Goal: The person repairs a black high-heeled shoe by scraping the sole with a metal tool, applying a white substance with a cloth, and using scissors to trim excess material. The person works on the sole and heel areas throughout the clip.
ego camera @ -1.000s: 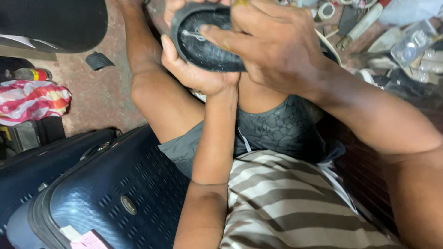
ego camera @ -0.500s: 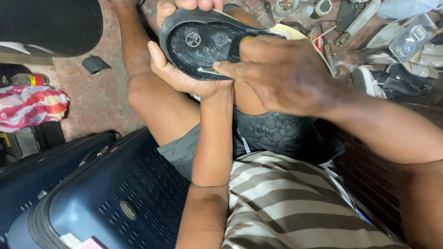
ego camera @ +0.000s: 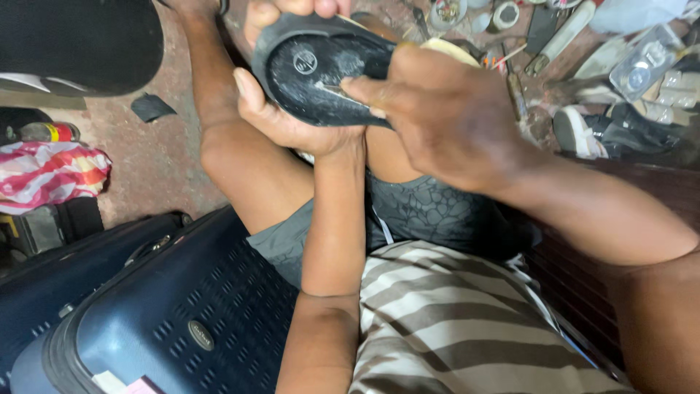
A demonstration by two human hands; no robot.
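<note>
Black shoe sole (ego camera: 321,80) held bottom-up above the knees, near top centre of view. Left hand (ego camera: 292,124) cups it from below, fingers curled round the edge. Right hand (ego camera: 437,109) pinches a thin needle (ego camera: 332,91) against the sole. Blue suitcase (ego camera: 168,321) lower left; tools (ego camera: 554,36) scattered on floor beyond.

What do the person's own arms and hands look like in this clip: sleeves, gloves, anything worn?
Both arms are bare to beyond the elbow, with no sleeves in view. The left hand and right hand have no gloves, rings, watch or bands visible. Fingers are uncovered, with short nails.
</note>
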